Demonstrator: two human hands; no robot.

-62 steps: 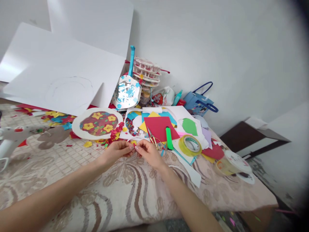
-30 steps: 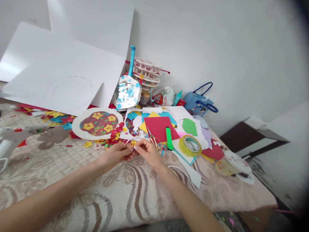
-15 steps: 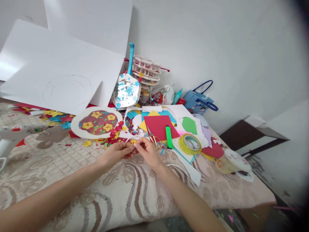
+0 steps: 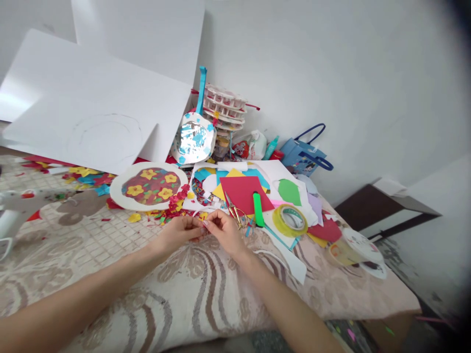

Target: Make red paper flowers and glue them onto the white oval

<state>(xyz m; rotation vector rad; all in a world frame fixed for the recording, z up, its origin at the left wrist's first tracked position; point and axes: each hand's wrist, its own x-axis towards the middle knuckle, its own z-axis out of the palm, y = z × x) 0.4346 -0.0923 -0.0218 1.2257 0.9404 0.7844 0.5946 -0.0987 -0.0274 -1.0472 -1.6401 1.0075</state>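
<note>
My left hand (image 4: pixel 183 230) and my right hand (image 4: pixel 222 230) meet fingertip to fingertip above the patterned tablecloth (image 4: pixel 147 294). Both are closed in a pinch. Whatever lies between the fingers is too small to make out. Just beyond them is a pile of red and yellow paper flowers (image 4: pixel 178 202). Gold-handled scissors (image 4: pixel 235 211) lie to the right of my right hand, partly on a red paper sheet (image 4: pixel 245 193). A white scalloped panel (image 4: pixel 117 189) decorated with yellow flowers sits on the table beyond my left hand.
A green cutter (image 4: pixel 258 210) and a roll of yellow tape (image 4: pixel 289 220) lie right of the scissors. A white glue gun (image 4: pixel 14 211) stands at the left edge. Large white boards (image 4: pixel 99 93) lean at the back. A plastic cup (image 4: pixel 348 246) lies on its side at right.
My fingertips have shifted slightly while staying pinched together. The whole view has moved a little; the things on the table stay where they were.
</note>
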